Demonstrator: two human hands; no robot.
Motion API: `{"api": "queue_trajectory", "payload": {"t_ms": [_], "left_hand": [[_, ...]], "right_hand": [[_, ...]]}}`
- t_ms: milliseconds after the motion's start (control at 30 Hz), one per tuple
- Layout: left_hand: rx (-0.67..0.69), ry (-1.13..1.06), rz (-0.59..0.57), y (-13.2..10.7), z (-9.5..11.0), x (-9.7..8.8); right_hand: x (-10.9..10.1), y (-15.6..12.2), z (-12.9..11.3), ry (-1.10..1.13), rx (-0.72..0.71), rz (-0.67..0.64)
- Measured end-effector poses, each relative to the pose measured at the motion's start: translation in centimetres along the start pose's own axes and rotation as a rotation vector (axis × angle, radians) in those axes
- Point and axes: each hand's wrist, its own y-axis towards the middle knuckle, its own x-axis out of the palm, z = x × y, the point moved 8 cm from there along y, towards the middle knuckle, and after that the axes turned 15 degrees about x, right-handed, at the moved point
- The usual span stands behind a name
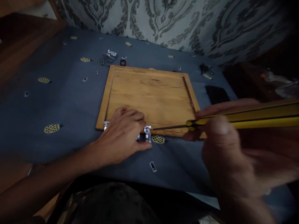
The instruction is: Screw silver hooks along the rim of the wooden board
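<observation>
A framed wooden cabinet door [149,96] lies flat on the blue cloth, its near edge toward me. At that edge, my left hand [126,129] rests over the frame, with thumb and fingers closed about a silver metal hinge [147,132]. Part of another metal hinge [106,125] shows at the left, beside the wrist side of the hand. My right hand [226,146] grips a screwdriver [245,119] with a yellow and black handle. Its dark shaft points left, and the tip is close to the hinge; whether they touch I cannot tell.
Loose metal hinges [111,55] lie beyond the door's far left corner, near a small dark square piece [123,63]. A black flat object [217,94] and a dark clip-like item [206,69] are at the right. The pineapple-print cloth [70,102] meets a patterned backing [158,18].
</observation>
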Motion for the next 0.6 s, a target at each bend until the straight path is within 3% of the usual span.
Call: {"api": "queue_trajectory", "payload": {"t_ms": [133,433,600], "left_hand": [[-0.008,0.004,-0.007,0.1,0.0,0.0],[0.037,0.024,0.021,-0.1,0.2,0.0],[0.048,0.043,0.03,-0.1,0.2,-0.2]], "right_hand": [[3.0,-0.4,-0.6,-0.039,-0.031,-0.049],[3.4,-0.2,-0.3,0.015,-0.037,-0.066],[3.7,-0.6,0.1,-0.063,-0.03,-0.069]]}}
